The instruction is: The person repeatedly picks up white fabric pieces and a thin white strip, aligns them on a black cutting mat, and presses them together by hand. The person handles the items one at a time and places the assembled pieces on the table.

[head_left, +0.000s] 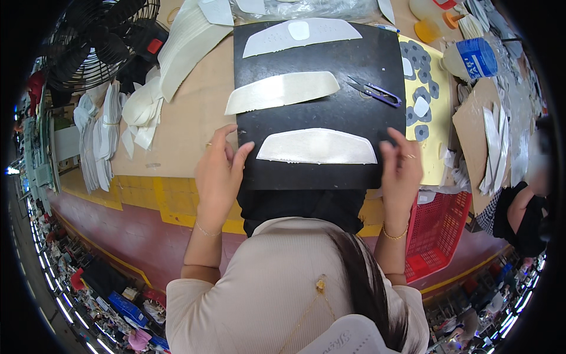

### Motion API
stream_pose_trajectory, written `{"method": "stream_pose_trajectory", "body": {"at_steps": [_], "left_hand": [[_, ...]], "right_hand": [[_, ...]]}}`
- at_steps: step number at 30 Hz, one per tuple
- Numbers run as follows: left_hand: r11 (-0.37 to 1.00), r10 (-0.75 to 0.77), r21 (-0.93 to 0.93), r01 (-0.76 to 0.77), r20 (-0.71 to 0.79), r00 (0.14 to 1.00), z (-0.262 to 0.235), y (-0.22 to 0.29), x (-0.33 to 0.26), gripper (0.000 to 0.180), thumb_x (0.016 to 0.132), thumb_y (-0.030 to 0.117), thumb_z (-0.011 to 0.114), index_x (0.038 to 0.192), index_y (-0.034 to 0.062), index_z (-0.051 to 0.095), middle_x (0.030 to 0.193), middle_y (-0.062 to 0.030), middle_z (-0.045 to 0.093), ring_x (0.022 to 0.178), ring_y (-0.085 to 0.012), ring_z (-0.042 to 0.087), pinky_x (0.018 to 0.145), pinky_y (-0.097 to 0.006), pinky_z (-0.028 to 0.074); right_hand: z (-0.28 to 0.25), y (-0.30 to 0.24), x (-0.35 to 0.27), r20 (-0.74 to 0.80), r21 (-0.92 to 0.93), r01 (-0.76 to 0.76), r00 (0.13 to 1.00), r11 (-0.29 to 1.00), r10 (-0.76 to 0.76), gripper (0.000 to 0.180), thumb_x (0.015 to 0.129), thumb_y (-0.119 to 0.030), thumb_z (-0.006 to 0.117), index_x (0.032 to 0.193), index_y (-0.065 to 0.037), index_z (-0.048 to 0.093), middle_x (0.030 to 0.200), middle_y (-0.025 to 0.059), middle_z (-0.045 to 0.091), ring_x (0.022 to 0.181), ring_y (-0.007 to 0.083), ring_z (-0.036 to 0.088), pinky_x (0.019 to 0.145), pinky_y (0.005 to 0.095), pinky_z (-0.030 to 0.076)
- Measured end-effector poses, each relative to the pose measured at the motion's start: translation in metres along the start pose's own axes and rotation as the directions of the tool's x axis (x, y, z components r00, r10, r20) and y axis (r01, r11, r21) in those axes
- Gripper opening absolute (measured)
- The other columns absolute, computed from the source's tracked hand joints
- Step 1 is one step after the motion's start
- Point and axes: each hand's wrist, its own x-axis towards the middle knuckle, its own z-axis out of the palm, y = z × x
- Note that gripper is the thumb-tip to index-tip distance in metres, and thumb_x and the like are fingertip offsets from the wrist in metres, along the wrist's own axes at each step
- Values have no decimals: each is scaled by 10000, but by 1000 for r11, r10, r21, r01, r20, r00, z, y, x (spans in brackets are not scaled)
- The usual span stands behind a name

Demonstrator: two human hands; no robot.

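Observation:
A black board (318, 177) lies in front of me. On its near part rests a white curved fabric piece (317, 146), straight edge toward me. My left hand (219, 168) is at the board's left edge, thumb and forefinger apart beside the piece's left end. My right hand (402, 169) hovers at the right edge, fingers apart near the piece's other end. Neither hand holds anything that shows. Farther up the board lie a cream curved piece (283, 92) and a pale grey one (303, 38) with a small white patch on it. Purple-handled thread snips (380, 93) lie at the right.
A black fan (97, 44) and stacks of white fabric pieces (188, 44) stand at the left. On the right are a yellow sheet (435, 159) with dark grey patches, a blue-labelled jar (471, 59), a glue bottle (433, 28) and a red basket (439, 236). Another person's arm (522, 206) shows far right.

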Motion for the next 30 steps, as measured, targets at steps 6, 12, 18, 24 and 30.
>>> {"method": "stream_pose_trajectory", "body": {"at_steps": [6,12,18,24,30], "left_hand": [[763,625,165,-625,55,779,43,10,-10,512,897,180,632,1377,59,501,1394,-165,491,1340,-315,428,1093,-474,344],[679,580,355,-643,279,766,55,5,-12,684,893,333,627,1489,93,391,1542,-121,371,1436,-283,323,1174,-483,229],[738,568,265,-621,254,783,54,8,-14,644,956,345,552,1509,84,351,1587,-135,289,1471,-298,255,1185,-486,188],[733,576,266,-626,245,780,50,13,-15,649,945,339,584,1495,72,367,1574,-146,309,1456,-309,285,1170,-520,209],[725,613,239,-645,203,764,30,35,-13,606,894,366,670,1377,39,505,1493,-209,404,1391,-359,377,1151,-558,226]], "right_hand": [[32,-48,-18,220,422,432,804,797,-552,615,823,104,515,1416,-52,479,1400,168,477,1286,361,493,1097,434,401],[67,-40,-26,449,248,554,661,795,-601,662,852,-21,541,1489,-27,364,1535,155,383,1439,308,341,1194,460,217],[19,-1,-16,514,-69,544,738,836,-437,613,916,-113,582,1492,-69,377,1543,101,390,1437,250,352,1182,466,232],[-21,30,-20,433,-233,379,865,896,-253,557,937,-46,544,1474,-62,400,1528,121,405,1420,295,368,1173,469,246],[-34,21,-7,51,-53,97,994,994,-94,294,947,-109,602,1216,9,610,1114,164,636,1008,319,627,863,361,501]]}}
